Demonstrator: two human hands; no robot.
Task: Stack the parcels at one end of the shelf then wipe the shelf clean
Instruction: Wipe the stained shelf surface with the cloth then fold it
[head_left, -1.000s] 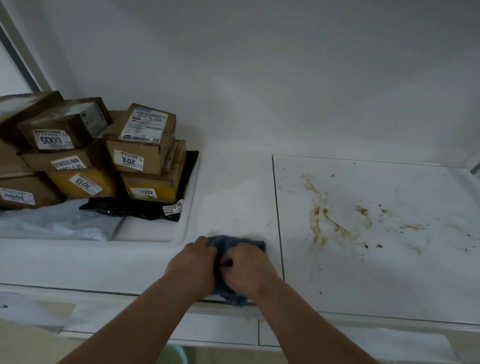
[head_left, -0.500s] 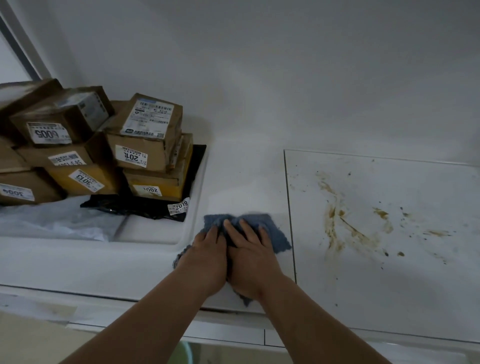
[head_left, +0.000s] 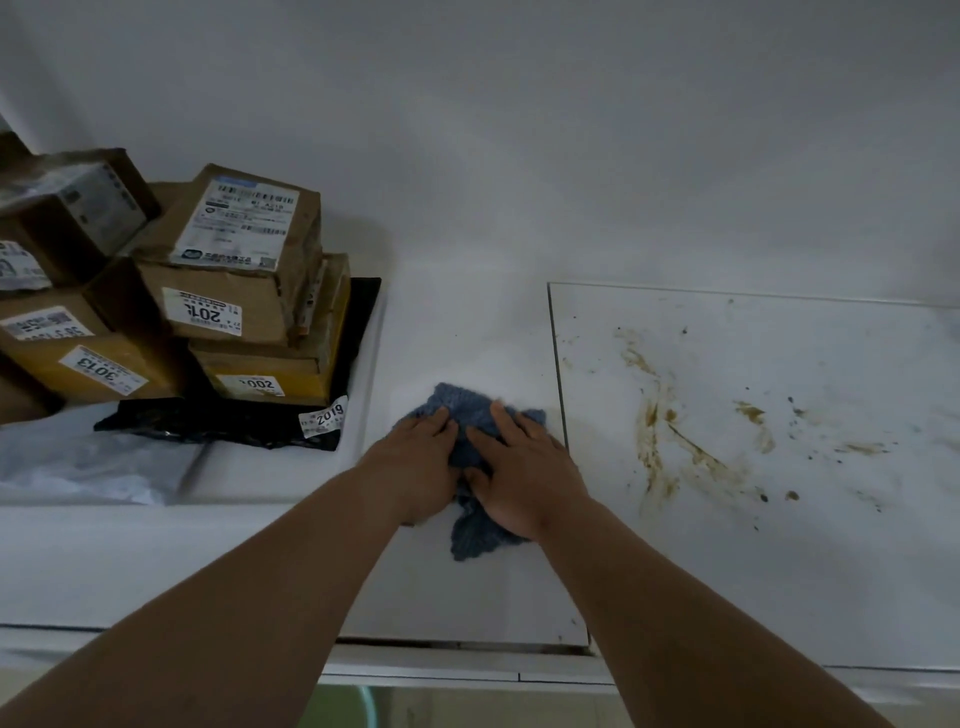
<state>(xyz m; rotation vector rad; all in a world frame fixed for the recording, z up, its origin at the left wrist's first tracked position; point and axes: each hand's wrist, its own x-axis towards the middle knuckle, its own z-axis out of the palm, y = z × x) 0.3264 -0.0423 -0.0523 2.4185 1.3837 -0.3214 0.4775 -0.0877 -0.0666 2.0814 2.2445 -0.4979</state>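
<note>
A blue cloth (head_left: 470, 410) lies crumpled on the white shelf (head_left: 467, 332) near its middle. My left hand (head_left: 415, 462) and my right hand (head_left: 519, 467) press down on the cloth side by side, fingers pointing away from me. Several brown cardboard parcels (head_left: 234, 270) with white labels are stacked at the left end, on top of a black mailer bag (head_left: 358, 322). Brown smears and specks (head_left: 670, 436) cover the right shelf panel, just right of the cloth.
A grey plastic bag (head_left: 78, 462) lies in front of the parcel stack at the left. A seam (head_left: 558, 364) divides the middle and right shelf panels. The white back wall (head_left: 519, 130) closes off the shelf behind.
Both hands have pushed the cloth away from the front edge toward the back, and their fingers have flattened out over it. The view has moved closer to the shelf.
</note>
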